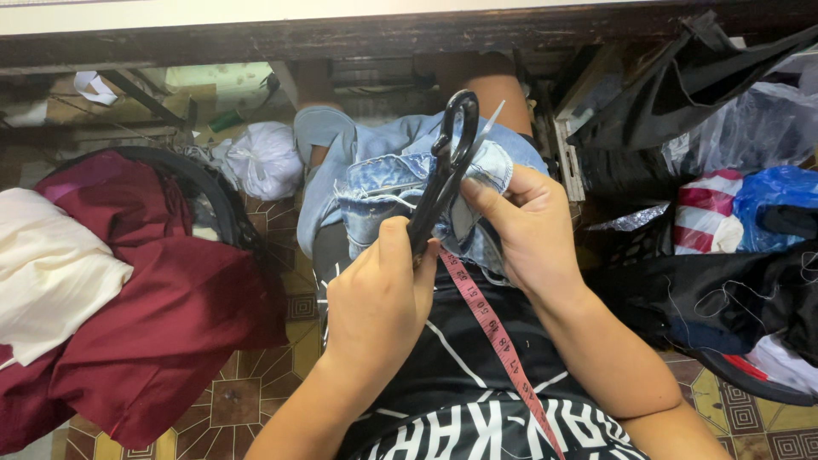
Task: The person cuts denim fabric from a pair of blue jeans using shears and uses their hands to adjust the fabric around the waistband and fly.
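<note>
On my lap lies a piece of light blue denim (385, 183). My left hand (379, 298) grips black scissors (443, 166) by the blade end, so the black loop handles point up and away from me. My right hand (528, 226) pinches the denim's folded edge right beside the scissors, thumb on the cloth. A pink measuring tape (498, 341) hangs down over my black printed shirt, between my forearms.
A dark red cloth (170, 324) and a white cloth (51, 273) are heaped at the left. A knotted white plastic bag (266, 158) sits on the patterned tile floor. Black fabric (707, 77) and coloured plastic bags (767, 204) crowd the right. A dark table edge (341, 34) runs across the top.
</note>
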